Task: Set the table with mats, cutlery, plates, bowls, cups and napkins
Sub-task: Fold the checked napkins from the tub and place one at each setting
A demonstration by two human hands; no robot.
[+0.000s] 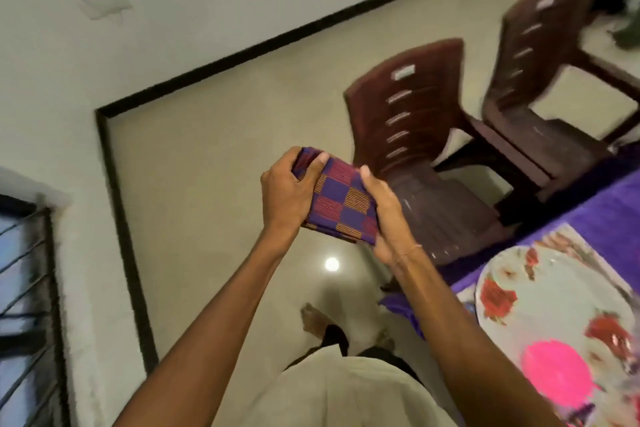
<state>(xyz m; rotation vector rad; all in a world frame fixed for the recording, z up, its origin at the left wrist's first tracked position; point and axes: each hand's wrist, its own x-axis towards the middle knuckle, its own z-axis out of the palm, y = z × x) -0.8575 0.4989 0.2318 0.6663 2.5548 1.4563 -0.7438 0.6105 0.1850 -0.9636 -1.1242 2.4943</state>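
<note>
A folded napkin [341, 203] is gripped by both hands, left [285, 196] and right [384, 218], above the floor [214, 166]; chairs [426, 149] stand beyond, a plate [554, 295] lies on the table [609, 218].

Two chairs [415, 163], one plate [554, 295], one bowl [557, 378] — one checked cloth [341, 204].

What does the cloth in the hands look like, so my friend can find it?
Find the purple-covered table and the nearer brown chair beside it. Left of that chair, over the floor, the left hand and right hand grip a folded cloth between them. Only it is chequered purple and red-orange; the plate on the table is pale with red flowers.
</note>
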